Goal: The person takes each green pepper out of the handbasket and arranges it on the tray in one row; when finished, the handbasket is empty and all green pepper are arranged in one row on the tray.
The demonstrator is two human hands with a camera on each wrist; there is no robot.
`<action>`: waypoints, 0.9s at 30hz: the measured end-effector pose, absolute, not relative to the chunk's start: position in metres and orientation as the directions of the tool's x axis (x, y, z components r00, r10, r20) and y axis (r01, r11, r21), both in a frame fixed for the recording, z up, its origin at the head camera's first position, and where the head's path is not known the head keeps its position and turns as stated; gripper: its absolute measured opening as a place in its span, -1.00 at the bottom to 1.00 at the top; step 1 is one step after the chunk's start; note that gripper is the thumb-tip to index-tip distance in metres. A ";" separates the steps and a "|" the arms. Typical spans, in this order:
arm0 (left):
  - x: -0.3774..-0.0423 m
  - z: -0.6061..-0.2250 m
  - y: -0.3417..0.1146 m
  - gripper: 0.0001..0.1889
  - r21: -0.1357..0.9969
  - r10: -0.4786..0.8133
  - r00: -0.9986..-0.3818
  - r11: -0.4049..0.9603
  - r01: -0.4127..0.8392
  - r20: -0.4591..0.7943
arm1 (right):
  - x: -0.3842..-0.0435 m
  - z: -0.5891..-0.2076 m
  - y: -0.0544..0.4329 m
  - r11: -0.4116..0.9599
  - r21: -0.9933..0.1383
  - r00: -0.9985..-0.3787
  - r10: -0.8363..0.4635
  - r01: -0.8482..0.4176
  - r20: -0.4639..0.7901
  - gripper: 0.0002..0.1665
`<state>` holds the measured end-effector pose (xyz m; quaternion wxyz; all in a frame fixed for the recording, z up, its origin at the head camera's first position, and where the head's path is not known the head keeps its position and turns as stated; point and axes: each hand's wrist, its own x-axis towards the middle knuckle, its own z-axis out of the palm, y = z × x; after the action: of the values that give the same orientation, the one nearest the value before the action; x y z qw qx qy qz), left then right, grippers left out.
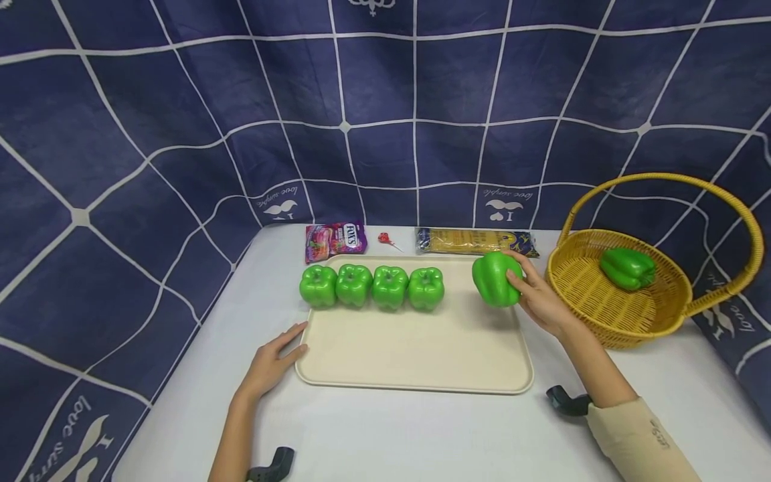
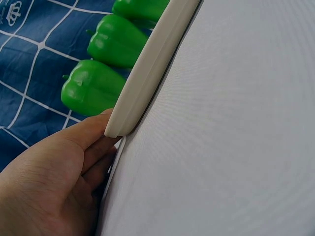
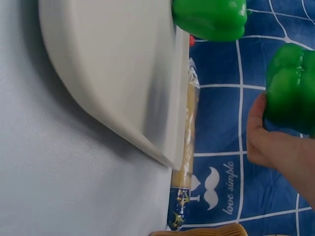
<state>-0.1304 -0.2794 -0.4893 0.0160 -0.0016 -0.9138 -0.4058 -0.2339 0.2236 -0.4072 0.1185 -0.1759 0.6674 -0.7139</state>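
My right hand [image 1: 543, 302] holds a green bell pepper [image 1: 496, 279] above the back right part of the cream tray [image 1: 415, 348]. In the right wrist view, its fingers lie against the side of this pepper [image 3: 290, 91]. Several more green bell peppers [image 1: 389, 288] stand in a row along the tray's back left side. My left hand [image 1: 269, 365] touches the tray's left edge with its fingers extended. The left wrist view has that hand [image 2: 64, 162] at the tray rim [image 2: 147, 73], some fingers partly hidden.
On the right stands a yellow wicker basket [image 1: 593, 325] with a tall handle and one green bell pepper [image 1: 628, 268] inside. Behind the tray lie a purple candy bag [image 1: 334, 241], a small red lollipop [image 1: 385, 237] and a pasta packet [image 1: 476, 241]. A blue checked curtain [image 1: 385, 87] hangs behind.
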 end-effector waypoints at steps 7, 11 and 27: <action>-0.131 -0.490 -0.280 -0.43 0.738 -0.019 -0.999 0.674 0.007 0.027 | -0.237 -0.407 0.221 0.016 -0.992 -0.922 -0.371 -0.125 0.110 -0.40; -0.131 -0.491 -0.280 -0.42 0.738 -0.020 -0.999 0.675 0.006 0.026 | -0.238 -0.409 0.219 0.105 -0.980 -0.936 -0.330 -0.169 0.126 -0.38; -0.131 -0.492 -0.281 -0.41 0.750 -0.011 -1.000 0.662 0.012 0.026 | -0.240 -0.417 0.205 0.330 -0.896 -0.940 -0.265 -0.297 0.214 0.14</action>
<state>-0.1313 -0.2808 -0.4920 0.0141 -0.0005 -0.9114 -0.4113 -0.2400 0.2049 -0.4170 -0.0144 -0.1725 0.8153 -0.5525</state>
